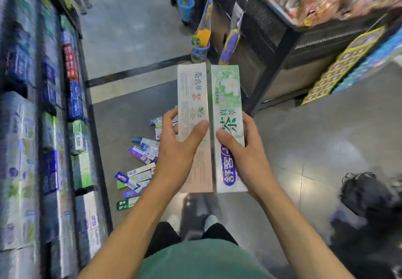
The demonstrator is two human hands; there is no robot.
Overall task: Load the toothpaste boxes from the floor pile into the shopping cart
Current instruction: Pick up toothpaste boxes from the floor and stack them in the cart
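Both hands are up front, each gripping a long toothpaste box: the left hand [176,148] is holding the pale pink box [193,95], the right hand [245,154] the green box [226,95], edges touching. Below, the pile of boxes [139,165] is lying on the floor [304,148] beside the shelf [74,108].
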